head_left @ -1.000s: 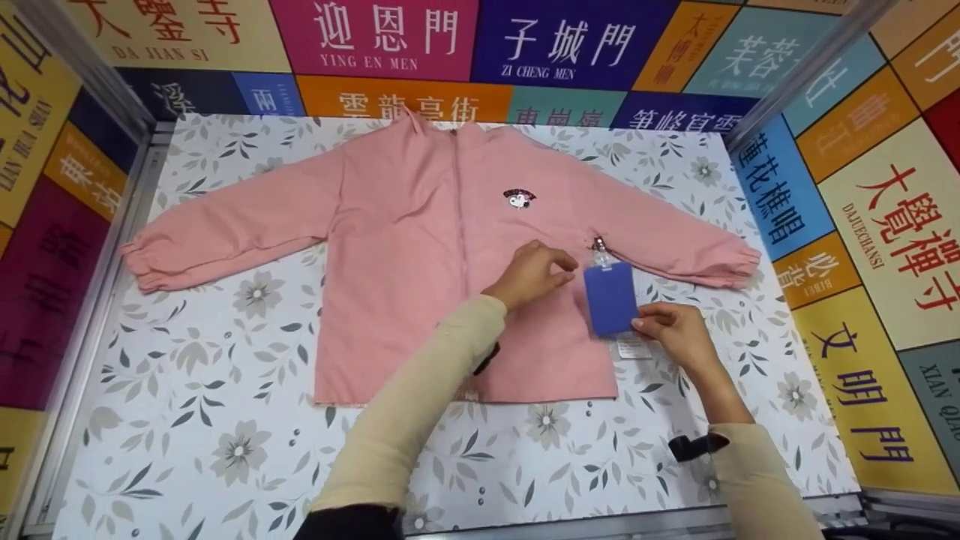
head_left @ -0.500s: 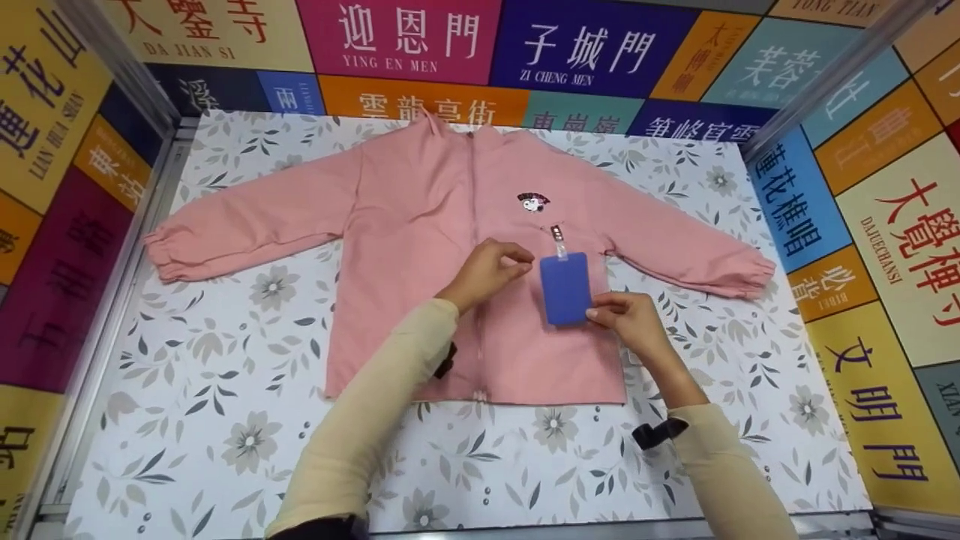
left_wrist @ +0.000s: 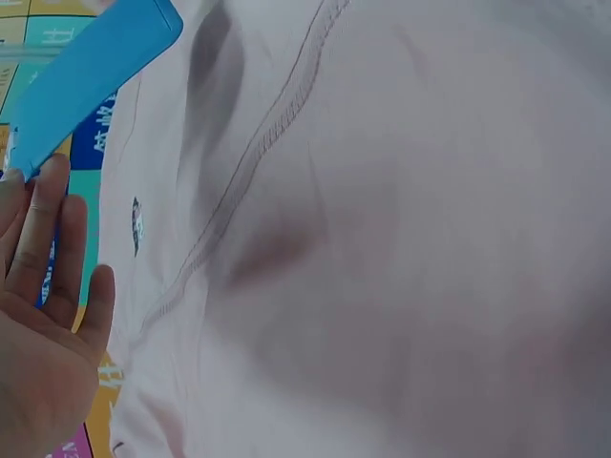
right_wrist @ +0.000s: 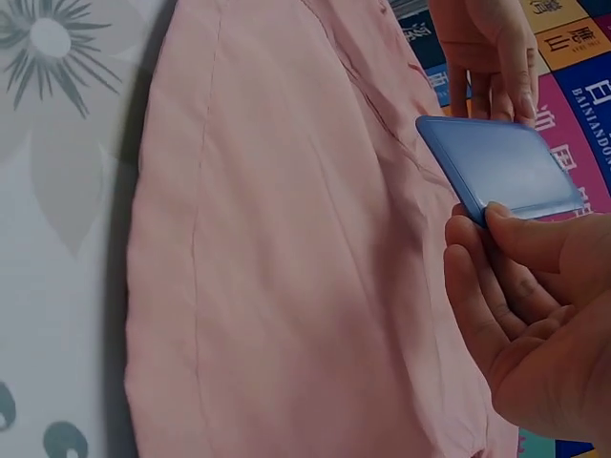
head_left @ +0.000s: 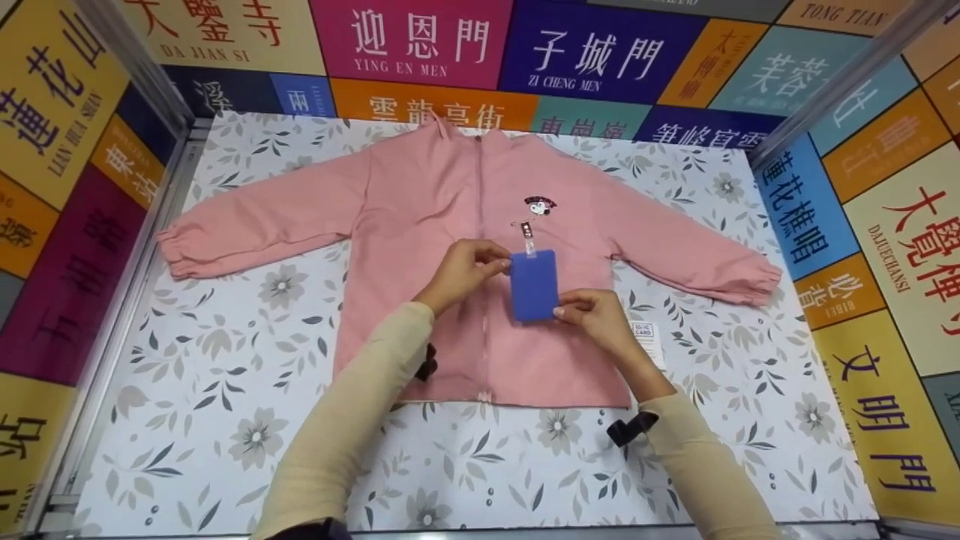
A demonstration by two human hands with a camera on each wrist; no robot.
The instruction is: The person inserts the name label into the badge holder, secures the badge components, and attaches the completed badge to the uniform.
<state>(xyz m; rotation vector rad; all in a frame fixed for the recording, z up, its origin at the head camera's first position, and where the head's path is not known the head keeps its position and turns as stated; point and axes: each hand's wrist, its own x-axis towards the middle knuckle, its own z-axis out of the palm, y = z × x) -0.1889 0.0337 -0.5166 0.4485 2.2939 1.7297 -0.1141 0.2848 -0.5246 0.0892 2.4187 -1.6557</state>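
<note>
A blue ID badge holder [head_left: 534, 286] is up in front of a pink zip jacket [head_left: 416, 300], overlapping its right half in the head view. A strap with a metal clip [head_left: 527, 231] rises from the holder's top edge. My right hand [head_left: 596, 319] pinches the lower right edge between thumb and fingers, plain too in the right wrist view, where the holder [right_wrist: 501, 162] looks tilted. At the upper left edge, my left hand [head_left: 465, 270] pinches a corner with thumb and forefinger; its other fingers spread loosely in the left wrist view. The jacket lies face up, sleeves outspread.
A small white printed card [head_left: 645, 341] lies by the jacket's right hem, partly behind the right forearm. The flower-patterned tabletop [head_left: 187, 465] has colourful lettered panels [head_left: 409, 41] along its back and sides. Black bands with camera mounts sit on both wrists.
The right hand has carried the badge holder leftward, from the jacket's right side toward the zip. The left hand, earlier apart from it, now grips its upper left edge. The head view has shifted slightly.
</note>
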